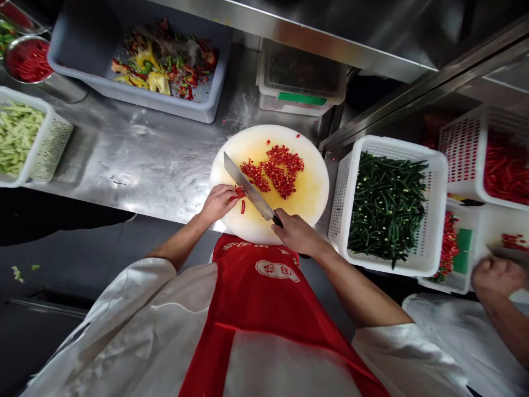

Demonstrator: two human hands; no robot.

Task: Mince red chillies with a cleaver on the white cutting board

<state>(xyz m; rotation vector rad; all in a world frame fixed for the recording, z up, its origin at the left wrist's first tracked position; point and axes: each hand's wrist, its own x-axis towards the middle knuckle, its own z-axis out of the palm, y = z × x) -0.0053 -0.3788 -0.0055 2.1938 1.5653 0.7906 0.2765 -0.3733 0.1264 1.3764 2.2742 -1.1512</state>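
My right hand [294,229] is wrapped round the black handle of a broad knife [249,190], whose blade slants up and left over a round white cutting board [314,209]. At the board's left edge, my left hand [220,202] holds a small bunch of red chillies [238,193] with its fingers bent, right beside the blade. One loose red chilli piece [243,207] lies just below them. Beyond the knife, chopped red chillies [283,170] are heaped on the board, with a few stray bits near its top edge.
A grey bin [144,99] of vegetable scraps and a lidded box [303,77] stand behind. A basket of green chillies [386,207] is on the right, a basket of pale green pieces [19,138] on the left. Another person's hand [498,275] shows at far right.
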